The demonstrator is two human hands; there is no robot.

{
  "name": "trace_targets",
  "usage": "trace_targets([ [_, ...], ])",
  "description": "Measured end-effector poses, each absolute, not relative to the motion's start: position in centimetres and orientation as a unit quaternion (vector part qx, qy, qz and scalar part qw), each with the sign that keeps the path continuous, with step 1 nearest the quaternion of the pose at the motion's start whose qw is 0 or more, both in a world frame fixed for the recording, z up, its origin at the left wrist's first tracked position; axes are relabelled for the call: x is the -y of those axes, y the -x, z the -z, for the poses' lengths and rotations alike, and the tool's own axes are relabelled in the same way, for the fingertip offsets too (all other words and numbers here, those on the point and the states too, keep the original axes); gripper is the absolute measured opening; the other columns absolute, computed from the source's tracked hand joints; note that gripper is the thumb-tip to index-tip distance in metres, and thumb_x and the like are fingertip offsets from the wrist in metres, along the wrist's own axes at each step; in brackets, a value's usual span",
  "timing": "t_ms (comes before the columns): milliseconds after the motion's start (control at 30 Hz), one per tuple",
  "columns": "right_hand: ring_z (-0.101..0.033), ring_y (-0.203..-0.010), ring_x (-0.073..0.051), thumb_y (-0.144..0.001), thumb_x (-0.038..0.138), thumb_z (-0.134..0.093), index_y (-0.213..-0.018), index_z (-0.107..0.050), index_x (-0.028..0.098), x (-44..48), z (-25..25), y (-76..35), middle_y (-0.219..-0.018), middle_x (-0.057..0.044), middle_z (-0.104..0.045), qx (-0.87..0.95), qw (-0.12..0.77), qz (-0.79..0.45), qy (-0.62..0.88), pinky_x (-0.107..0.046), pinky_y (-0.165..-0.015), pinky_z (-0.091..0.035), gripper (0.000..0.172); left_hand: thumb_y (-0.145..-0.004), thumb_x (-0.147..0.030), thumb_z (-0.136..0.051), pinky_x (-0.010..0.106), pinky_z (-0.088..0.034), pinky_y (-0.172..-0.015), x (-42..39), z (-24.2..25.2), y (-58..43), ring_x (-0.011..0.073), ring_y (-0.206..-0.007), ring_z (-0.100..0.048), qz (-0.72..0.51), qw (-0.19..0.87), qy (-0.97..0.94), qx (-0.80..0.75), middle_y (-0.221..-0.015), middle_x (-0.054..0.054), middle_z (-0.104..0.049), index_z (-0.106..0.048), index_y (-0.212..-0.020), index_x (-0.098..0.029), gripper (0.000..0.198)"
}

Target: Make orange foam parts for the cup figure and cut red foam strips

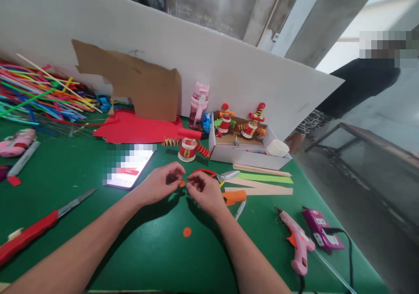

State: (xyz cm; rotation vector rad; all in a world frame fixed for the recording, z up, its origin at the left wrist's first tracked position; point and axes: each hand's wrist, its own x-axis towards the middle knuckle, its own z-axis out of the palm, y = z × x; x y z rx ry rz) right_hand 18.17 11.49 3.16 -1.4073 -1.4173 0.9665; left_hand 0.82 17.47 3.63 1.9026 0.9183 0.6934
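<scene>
My left hand (pixel 163 181) is closed in a pinch on a small orange disc (pixel 182 183) above the green table. Close beside it, my right hand (pixel 206 191) has its thumb and fingertips pressed together near the disc; whatever they hold is too small to make out. A second orange disc (pixel 187 232) lies flat on the table below the hands. Behind them stands a red and white paper cup (pixel 187 150) with folded paper arms on both sides. Red-handled scissors (pixel 225 176) lie just past my right hand, partly hidden by it.
To the right are paper strips (pixel 262 183), an orange piece (pixel 234 197), a pink glue gun (pixel 296 239) and a purple pack (pixel 322 228). A box (pixel 252 156) holds cup figures. A lit phone (pixel 132 167) and a red-handled knife (pixel 42 228) lie left. A person (pixel 356 84) stands beyond.
</scene>
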Motion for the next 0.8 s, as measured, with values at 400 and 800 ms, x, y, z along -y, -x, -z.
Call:
trace_targets([
  [400,-0.039,-0.044,-0.007,-0.062,0.032,-0.069,-0.063,-0.058,0.021,-11.7,-3.1,-17.8,-0.055,0.005,-0.056,0.430,0.526,-0.498,0.540,-0.020,-0.042,-0.029,0.015,-0.073,-0.042,-0.059,0.029,-0.047,-0.065,-17.3,-3.6,-1.5,0.0162,-0.068,-0.059,-0.299,0.508,-0.706,-0.393,-0.073,-0.002,-0.064,-0.058,-0.087,-0.022,0.024],
  [800,-0.039,-0.043,-0.004,-0.056,0.033,-0.079,-0.063,-0.064,0.018,-11.5,-3.3,-16.9,-0.058,0.003,-0.061,0.276,0.615,-0.550,0.494,-0.017,-0.038,-0.027,0.023,-0.065,-0.046,-0.075,0.025,-0.043,-0.057,-16.3,-3.9,-2.9,0.0097,-0.056,-0.048,-0.324,0.660,-0.567,-0.372,-0.062,-0.004,-0.056,-0.059,-0.070,-0.019,0.031],
])
